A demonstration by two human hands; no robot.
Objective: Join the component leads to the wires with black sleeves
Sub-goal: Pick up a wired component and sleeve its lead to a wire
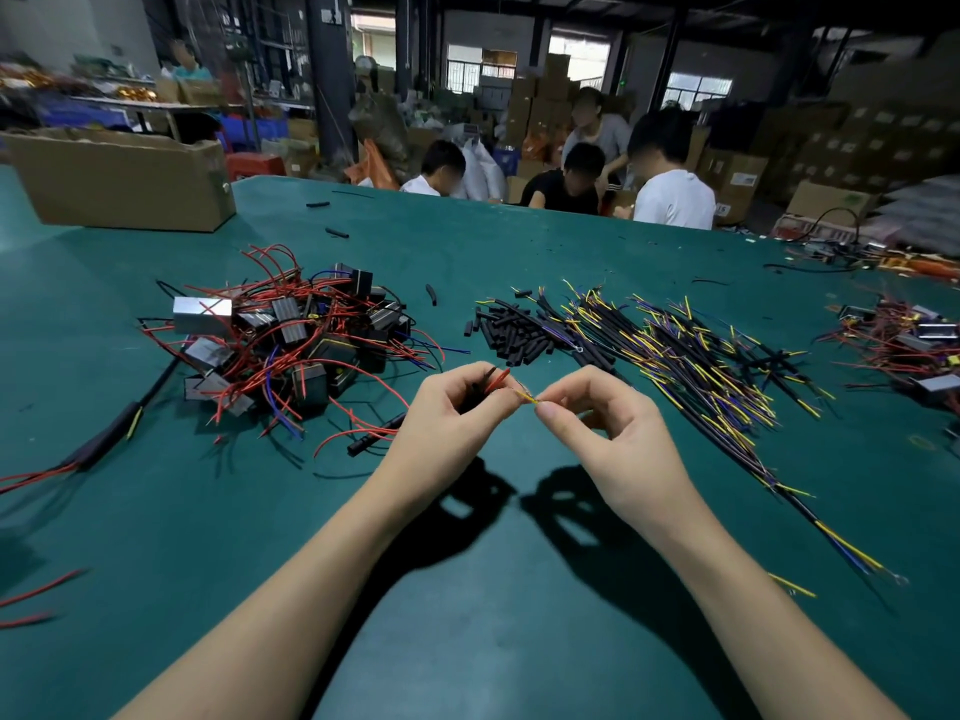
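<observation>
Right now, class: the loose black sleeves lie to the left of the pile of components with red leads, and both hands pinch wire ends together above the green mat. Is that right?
Not quite. The head view shows the loose black sleeves to the right of the pile of components, not the left. The left hand and right hand do pinch wire ends together above the green mat.

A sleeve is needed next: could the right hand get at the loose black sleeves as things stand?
Probably yes: the black sleeves lie open on the mat just beyond the right hand, nothing between, but its fingers are pinching the yellow wire.
</observation>
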